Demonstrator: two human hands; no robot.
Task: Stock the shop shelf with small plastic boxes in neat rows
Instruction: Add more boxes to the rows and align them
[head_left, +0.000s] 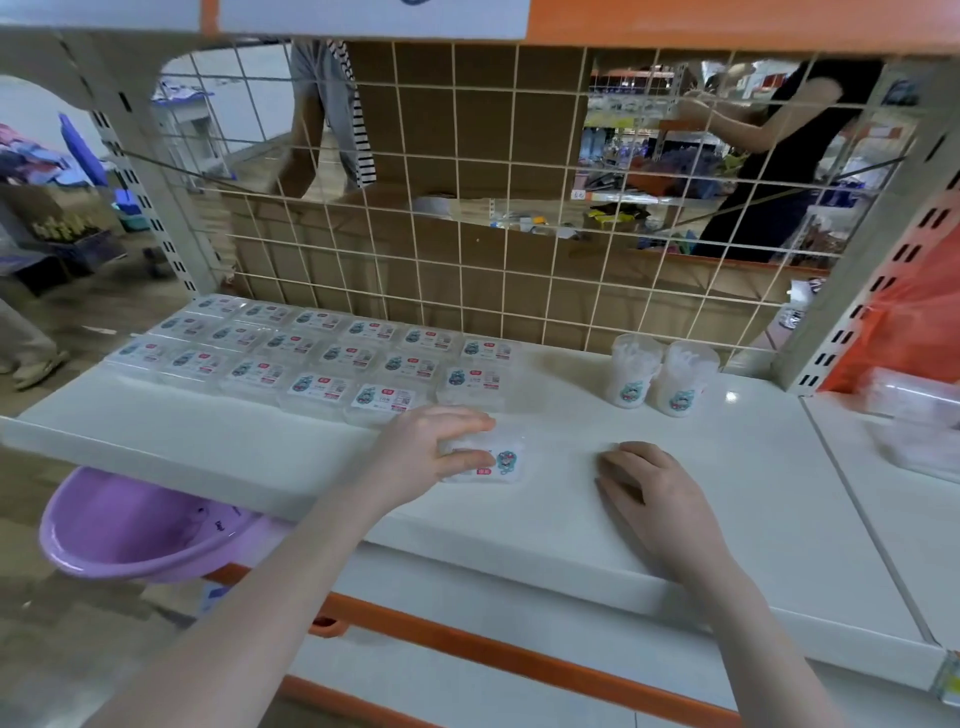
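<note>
On the white shelf several small clear plastic boxes with printed labels lie flat in three neat rows at the back left. My left hand grips one more clear box that sits on the shelf just in front of the rows' right end, thumb on its near side and fingers over its far side. My right hand rests on the bare shelf to the right of that box, fingers loosely curled and holding nothing.
Two upright round clear tubs stand at the back right by the wire grid backing. A purple basin hangs below the shelf's left front. Clear packs lie on the neighbouring shelf at right. People stand behind the grid.
</note>
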